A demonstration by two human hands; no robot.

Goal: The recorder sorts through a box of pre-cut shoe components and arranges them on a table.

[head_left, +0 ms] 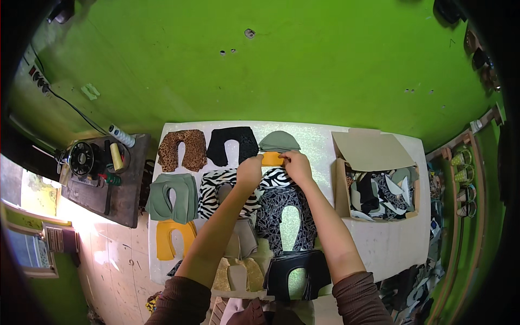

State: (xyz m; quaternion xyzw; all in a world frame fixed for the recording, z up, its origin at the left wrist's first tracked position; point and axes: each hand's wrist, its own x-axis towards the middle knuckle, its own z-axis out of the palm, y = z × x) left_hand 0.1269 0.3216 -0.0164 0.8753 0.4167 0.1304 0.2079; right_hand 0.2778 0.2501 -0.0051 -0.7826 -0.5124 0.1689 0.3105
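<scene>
Near the far middle of the table, a small mustard-yellow cut piece (272,159) is stretched between my two hands. My left hand (250,173) grips its left end, and my right hand (297,167) pinches its right end with fingers closed. Just beyond it lies a stack of grey-green half-round pieces (279,141). Zebra-striped pieces (210,189) lie beneath my hands, partly covered by my left arm. A stack of black U-shaped pieces with grey lines (271,216) is nearer to me.
Leopard-print (194,151), black (238,136), green (157,200) and yellow (162,241) U-shaped stacks spread over the white table (374,249). An open cardboard box (374,151) of scraps stands right. A sewing machine (81,158) is left, beside thread cones (122,135).
</scene>
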